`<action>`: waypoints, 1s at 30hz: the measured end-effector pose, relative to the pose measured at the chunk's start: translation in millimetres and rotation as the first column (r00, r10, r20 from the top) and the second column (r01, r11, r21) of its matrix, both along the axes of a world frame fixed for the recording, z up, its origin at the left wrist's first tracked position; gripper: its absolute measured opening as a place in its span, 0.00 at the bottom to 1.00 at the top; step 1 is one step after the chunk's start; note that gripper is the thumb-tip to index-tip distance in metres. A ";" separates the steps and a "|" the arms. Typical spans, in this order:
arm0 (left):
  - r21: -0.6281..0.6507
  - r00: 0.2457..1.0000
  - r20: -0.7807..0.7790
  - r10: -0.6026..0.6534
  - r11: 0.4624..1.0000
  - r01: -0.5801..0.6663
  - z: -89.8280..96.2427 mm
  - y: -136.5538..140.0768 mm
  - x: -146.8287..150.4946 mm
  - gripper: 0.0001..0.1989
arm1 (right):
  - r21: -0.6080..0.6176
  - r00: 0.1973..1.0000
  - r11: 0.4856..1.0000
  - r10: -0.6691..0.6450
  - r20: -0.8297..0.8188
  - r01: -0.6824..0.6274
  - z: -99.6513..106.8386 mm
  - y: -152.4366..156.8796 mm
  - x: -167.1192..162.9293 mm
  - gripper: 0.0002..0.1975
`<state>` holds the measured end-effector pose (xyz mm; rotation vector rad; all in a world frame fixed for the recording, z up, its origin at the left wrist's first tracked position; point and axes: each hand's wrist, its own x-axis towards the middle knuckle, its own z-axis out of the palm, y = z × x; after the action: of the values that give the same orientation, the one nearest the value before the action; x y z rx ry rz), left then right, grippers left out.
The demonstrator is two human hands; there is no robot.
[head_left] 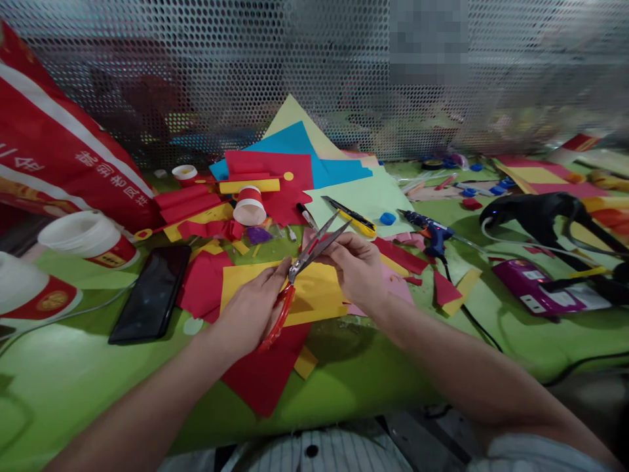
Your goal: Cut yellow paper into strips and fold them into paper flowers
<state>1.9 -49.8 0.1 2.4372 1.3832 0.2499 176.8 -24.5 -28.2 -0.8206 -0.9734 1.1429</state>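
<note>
My left hand (pixel 250 311) is closed on a pair of scissors (pixel 293 270) with red handles. Their blades stand apart and point away to the upper right. My right hand (pixel 361 270) is pinched close beside the blades; what its fingertips hold, if anything, is too small or hidden to name. A bit of red shows by the blades. Under both hands lies a yellow sheet (pixel 314 298), with a dark red sheet (pixel 268 380) partly beneath it.
A phone (pixel 150 295) and paper cups (pixel 86 239) stand at left. Ahead lie a yellow box cutter (pixel 356 219), a blue bottle cap (pixel 388 218) and coloured paper (pixel 299 151). A blue glue gun (pixel 430 233), its cord and a purple power strip (pixel 535 285) lie to the right.
</note>
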 end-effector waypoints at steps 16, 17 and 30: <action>0.050 1.000 0.022 -0.019 0.999 0.018 -3.5 0.6 -1.2 0.24 | 0.005 1.000 1.000 -0.003 -0.007 0.003 1.7 -0.8 -0.8 0.04; 0.047 1.000 0.015 -0.022 0.999 0.021 -3.2 0.6 -0.9 0.24 | 0.009 1.000 1.000 -0.002 -0.015 0.002 1.8 -0.8 -0.9 0.04; 0.050 0.999 0.038 -0.031 0.998 0.029 -3.0 1.1 -0.8 0.24 | 0.010 0.999 1.000 -0.006 -0.050 0.006 2.2 -0.1 -1.1 0.05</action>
<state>1.1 -48.7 -2.9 2.4777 1.3387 0.3261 175.6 -24.7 -26.1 -0.7829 -0.9337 1.1474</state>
